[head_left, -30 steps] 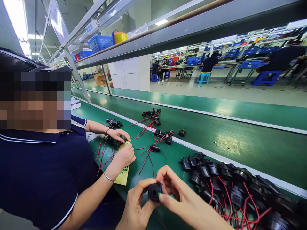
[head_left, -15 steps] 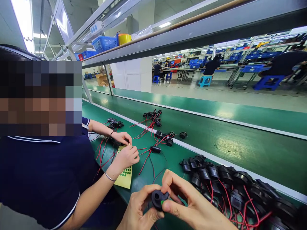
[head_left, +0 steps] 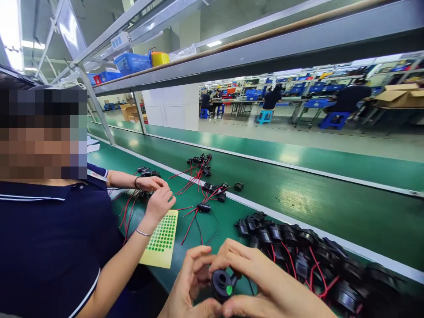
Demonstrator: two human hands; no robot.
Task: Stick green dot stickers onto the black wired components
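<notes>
My left hand point(head_left: 187, 287) and my right hand point(head_left: 265, 285) together grip a small round black buzzer point(head_left: 221, 285) low in the middle of the head view. A green dot sticker point(head_left: 229, 290) sits on its face, beside my right thumb. To the right lies a pile of the same black buzzers with red and black wires point(head_left: 298, 256). A yellow sheet of green dot stickers point(head_left: 161, 238) rests on the green bench to the left.
A co-worker in a dark shirt point(head_left: 56, 247) sits close on my left, their hands point(head_left: 155, 194) over wired buzzers. More buzzers point(head_left: 207, 187) lie along the belt's edge. The green conveyor belt point(head_left: 314, 198) runs behind. Blue bins point(head_left: 132, 62) stand on the overhead shelf.
My hands have turned the buzzer so its face with the green dot shows. The co-worker's near hand lifted off the sticker sheet, which now lies flat. The view shifted left and down.
</notes>
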